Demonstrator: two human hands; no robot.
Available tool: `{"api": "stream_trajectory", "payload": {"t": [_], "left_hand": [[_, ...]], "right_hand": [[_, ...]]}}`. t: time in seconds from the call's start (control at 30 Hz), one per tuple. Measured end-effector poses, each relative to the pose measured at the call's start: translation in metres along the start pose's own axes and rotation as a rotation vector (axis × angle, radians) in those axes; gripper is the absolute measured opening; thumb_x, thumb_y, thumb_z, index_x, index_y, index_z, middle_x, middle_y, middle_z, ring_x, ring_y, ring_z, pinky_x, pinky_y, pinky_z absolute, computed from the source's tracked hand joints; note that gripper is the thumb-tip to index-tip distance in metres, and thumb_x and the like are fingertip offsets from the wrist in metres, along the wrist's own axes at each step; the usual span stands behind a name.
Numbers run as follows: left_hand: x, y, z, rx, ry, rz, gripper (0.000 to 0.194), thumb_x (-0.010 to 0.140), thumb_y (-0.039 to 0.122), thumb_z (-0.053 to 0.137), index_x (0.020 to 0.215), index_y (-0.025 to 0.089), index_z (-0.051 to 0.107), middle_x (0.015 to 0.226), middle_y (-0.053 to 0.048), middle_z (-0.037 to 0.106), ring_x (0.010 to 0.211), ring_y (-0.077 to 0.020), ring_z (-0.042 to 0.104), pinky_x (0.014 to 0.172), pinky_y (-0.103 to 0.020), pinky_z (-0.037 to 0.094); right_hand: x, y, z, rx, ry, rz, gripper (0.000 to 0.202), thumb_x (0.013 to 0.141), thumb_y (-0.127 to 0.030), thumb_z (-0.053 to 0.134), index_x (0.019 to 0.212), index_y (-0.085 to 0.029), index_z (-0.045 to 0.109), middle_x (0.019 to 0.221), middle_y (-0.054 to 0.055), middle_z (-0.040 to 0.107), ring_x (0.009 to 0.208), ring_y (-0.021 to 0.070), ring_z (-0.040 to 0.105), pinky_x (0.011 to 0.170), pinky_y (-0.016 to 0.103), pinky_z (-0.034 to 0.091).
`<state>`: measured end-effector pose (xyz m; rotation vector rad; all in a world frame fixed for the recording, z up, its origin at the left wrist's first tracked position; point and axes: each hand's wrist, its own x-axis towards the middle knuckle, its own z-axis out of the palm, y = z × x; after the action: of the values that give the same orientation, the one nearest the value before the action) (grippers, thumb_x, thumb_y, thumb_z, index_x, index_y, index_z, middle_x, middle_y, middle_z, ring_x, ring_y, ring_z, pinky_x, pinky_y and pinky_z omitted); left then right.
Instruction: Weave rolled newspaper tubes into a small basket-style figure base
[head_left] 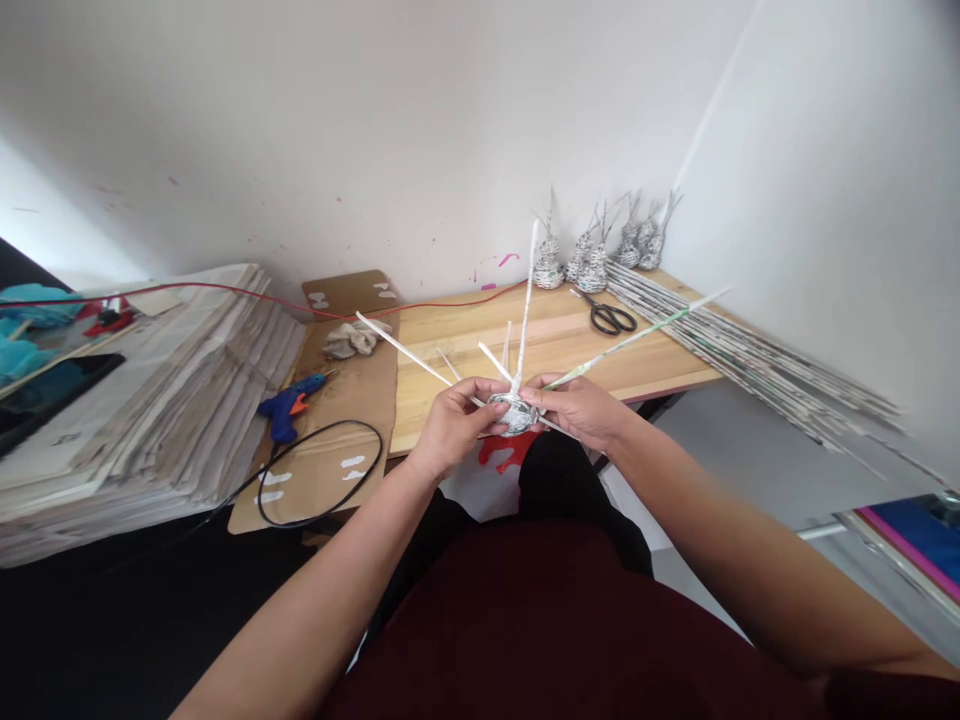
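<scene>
A small round woven paper piece [514,414] is held up between my hands, in front of the table's near edge. Several thin rolled-paper strips stick out from it, one [527,300] pointing straight up and a green-and-white one [645,333] slanting up to the right. My left hand [459,425] grips the left side of the piece, with its thumb on the face. On the other side, my right hand [581,408] is closed on the piece, thumb near the base of the strips. The fingertips behind it are partly hidden.
On the wooden table [450,330] lie black scissors [613,318], a bundle of paper rolls [742,350] and several woven figures [549,265]. To the left are a blue glue gun [285,410], its black cable [381,450], cardboard [352,390], a crumpled cloth [354,338] and stacked newspapers [225,400].
</scene>
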<state>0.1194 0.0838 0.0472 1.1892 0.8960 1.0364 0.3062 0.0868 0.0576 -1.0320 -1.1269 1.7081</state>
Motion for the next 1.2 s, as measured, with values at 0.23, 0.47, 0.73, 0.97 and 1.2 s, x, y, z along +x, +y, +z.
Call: {"api": "stream_trajectory", "payload": {"t": [0.23, 0.47, 0.73, 0.97, 1.2], "left_hand": [[0.002, 0.003, 0.0, 0.016, -0.002, -0.03, 0.04, 0.063, 0.034, 0.084, 0.095, 0.015, 0.069, 0.08, -0.001, 0.067, 0.064, -0.0104, 0.067, 0.061, -0.022, 0.06], [0.01, 0.008, 0.002, 0.059, 0.015, -0.108, 0.042, 0.059, 0.031, 0.087, 0.094, 0.013, 0.071, 0.079, -0.005, 0.069, 0.062, -0.0117, 0.066, 0.06, -0.024, 0.059], [0.004, 0.008, -0.012, 0.127, 0.223, 0.206, 0.035, 0.072, 0.032, 0.075, 0.104, 0.018, 0.072, 0.101, -0.006, 0.068, 0.08, -0.0112, 0.061, 0.065, -0.019, 0.055], [-0.011, -0.006, -0.009, -0.022, 0.235, 0.003, 0.033, 0.069, 0.037, 0.077, 0.092, 0.015, 0.069, 0.076, -0.002, 0.064, 0.066, -0.0096, 0.059, 0.058, -0.021, 0.054], [-0.011, 0.005, 0.006, -0.234, 0.221, -0.09, 0.039, 0.06, 0.038, 0.085, 0.083, 0.013, 0.066, 0.079, -0.002, 0.066, 0.069, -0.0101, 0.062, 0.064, -0.023, 0.057]], "right_hand": [[0.001, 0.002, -0.002, 0.015, -0.005, 0.003, 0.029, 0.062, -0.038, 0.084, 0.07, -0.014, 0.07, 0.066, 0.002, 0.066, 0.061, 0.0115, 0.06, 0.054, 0.023, 0.047], [0.004, 0.005, -0.005, -0.021, 0.044, 0.022, 0.031, 0.061, -0.039, 0.085, 0.074, -0.013, 0.073, 0.069, 0.004, 0.068, 0.062, 0.0132, 0.061, 0.052, 0.023, 0.051], [0.009, 0.001, -0.011, 0.095, 0.118, 0.013, 0.025, 0.065, -0.032, 0.084, 0.077, -0.014, 0.072, 0.078, 0.006, 0.069, 0.069, 0.0143, 0.061, 0.054, 0.024, 0.053], [0.01, 0.001, -0.009, 0.155, 0.08, 0.046, 0.018, 0.071, -0.029, 0.078, 0.08, -0.016, 0.072, 0.08, 0.006, 0.069, 0.072, 0.0158, 0.061, 0.056, 0.025, 0.052], [0.009, 0.0, 0.001, 0.156, 0.067, 0.072, 0.013, 0.078, -0.029, 0.072, 0.08, -0.016, 0.071, 0.082, 0.006, 0.069, 0.072, 0.014, 0.06, 0.056, 0.023, 0.051]]}}
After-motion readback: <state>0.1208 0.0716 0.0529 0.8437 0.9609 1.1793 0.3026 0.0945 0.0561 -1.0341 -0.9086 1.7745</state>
